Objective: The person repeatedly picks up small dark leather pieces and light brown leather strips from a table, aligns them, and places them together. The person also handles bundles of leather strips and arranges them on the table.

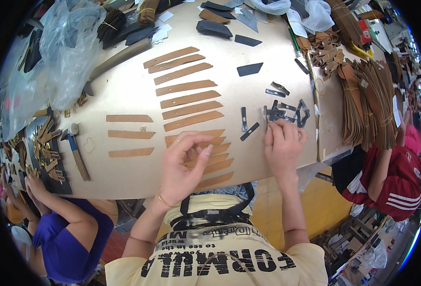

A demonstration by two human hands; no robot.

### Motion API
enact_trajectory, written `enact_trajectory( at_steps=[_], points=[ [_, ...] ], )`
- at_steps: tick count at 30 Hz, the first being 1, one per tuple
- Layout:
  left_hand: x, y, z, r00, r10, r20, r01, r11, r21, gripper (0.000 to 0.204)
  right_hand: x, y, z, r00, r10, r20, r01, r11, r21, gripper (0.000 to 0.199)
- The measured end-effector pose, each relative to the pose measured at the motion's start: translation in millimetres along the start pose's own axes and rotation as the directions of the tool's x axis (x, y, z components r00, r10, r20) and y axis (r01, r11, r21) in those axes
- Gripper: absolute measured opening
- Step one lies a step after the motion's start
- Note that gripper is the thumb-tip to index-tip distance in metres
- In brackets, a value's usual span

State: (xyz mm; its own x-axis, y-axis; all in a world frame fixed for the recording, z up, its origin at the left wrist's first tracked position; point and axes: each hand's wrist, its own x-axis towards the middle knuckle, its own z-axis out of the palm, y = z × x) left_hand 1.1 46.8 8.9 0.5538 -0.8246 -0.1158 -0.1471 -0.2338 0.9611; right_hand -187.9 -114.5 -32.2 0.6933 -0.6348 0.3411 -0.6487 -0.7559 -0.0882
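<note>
My right hand (284,143) is at a loose pile of small black slotted strips (289,114). Its fingers are bent together over the near edge of the pile, closed on one of the strips, with the fingertips partly hidden. My left hand (181,164) hovers over the near end of a column of tan leather strips (191,106). Its fingers curl loosely, thumb apart from them, and nothing shows between them. Several tan strips lie partly beneath this hand. Three shorter tan strips (131,135) lie separately to its left.
Left on the table are a hammer (77,152) and a dark board (53,152) with small tan pieces, where a co-worker's hand (36,186) rests. Plastic bags (72,43) lie far left, bundled brown strips (368,102) at the right. Another person in red (391,181) sits right.
</note>
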Motion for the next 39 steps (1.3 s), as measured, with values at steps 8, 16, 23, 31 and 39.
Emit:
enact_trajectory(
  at_steps=[8,16,23,31,39],
  points=[
    [-0.9,5.3,25.1,0.999,0.018,0.047,-0.012,0.991,-0.130,0.026,8.4,-10.8,-34.8,0.994,0.061,0.093,-0.090,0.933,0.348,0.017],
    [25.6,6.5,63.5,0.996,0.046,0.078,-0.026,0.971,-0.239,0.023,13.9,-27.5,-52.1,0.995,-0.063,0.071,0.050,0.983,0.174,0.015],
    [18.0,-5.3,39.4,0.998,-0.044,0.050,0.055,0.969,-0.241,0.024,27.3,-1.6,-30.2,0.977,0.172,0.123,-0.184,0.979,0.087,0.019],
    [-28.0,-17.2,3.2,0.900,0.434,0.025,-0.413,0.835,0.365,0.041,1.0,-36.2,-57.6,0.857,0.044,0.513,-0.495,0.341,0.799,0.028],
    [-93.6,-29.4,-2.2,0.983,0.168,0.075,-0.179,0.967,0.179,0.050,-36.1,-85.1,-53.6,0.723,-0.135,0.677,-0.644,0.224,0.732,0.028]
  ],
)
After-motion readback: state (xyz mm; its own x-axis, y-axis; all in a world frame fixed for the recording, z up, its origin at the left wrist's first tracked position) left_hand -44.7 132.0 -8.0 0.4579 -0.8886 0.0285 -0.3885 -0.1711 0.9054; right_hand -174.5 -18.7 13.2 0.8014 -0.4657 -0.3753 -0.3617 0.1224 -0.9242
